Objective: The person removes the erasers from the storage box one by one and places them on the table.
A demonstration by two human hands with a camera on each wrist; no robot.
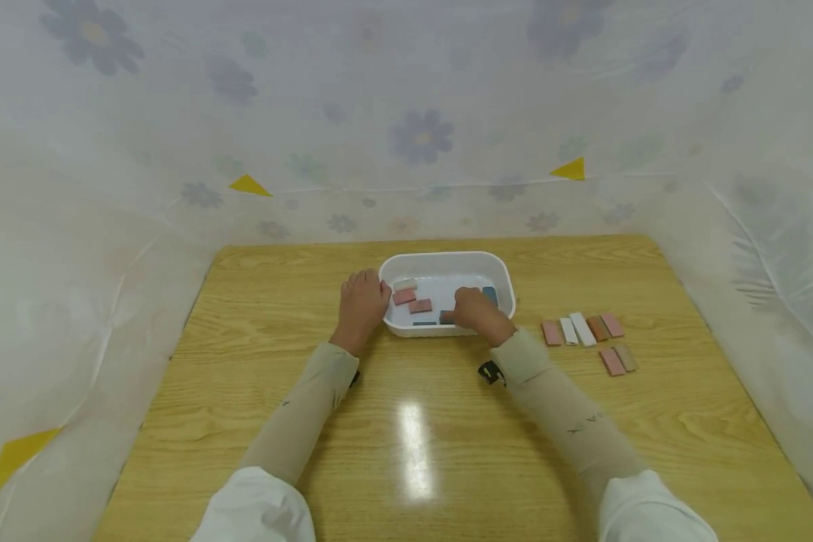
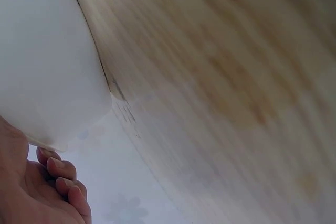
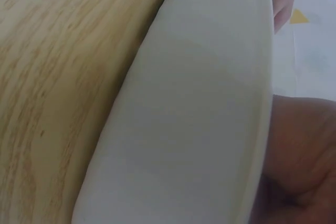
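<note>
A white plastic basin (image 1: 440, 263) stands on the wooden table, holding several small flat rectangular blocks. My left hand (image 1: 363, 305) grips the basin's left rim; in the left wrist view its curled fingers (image 2: 62, 169) lie against the outer wall. Reaching over the near wall, my right hand (image 1: 477, 310) is inside the basin, its fingers curled on a dark reddish-grey block (image 1: 446, 317). The basin wall (image 3: 194, 98) hides those fingertips in the right wrist view. Left of that hand lie two pink blocks (image 1: 420, 306) and a whitish block (image 1: 405, 285); a blue-grey block (image 1: 490, 294) lies beyond it.
Right of the basin, on the wooden table (image 1: 278, 293), a row of pink, white and brown blocks (image 1: 583, 330) lies flat. Nearer me are a pink block (image 1: 612, 361) and a tan block (image 1: 625, 357). Flower-patterned sheeting (image 1: 298, 135) surrounds the table.
</note>
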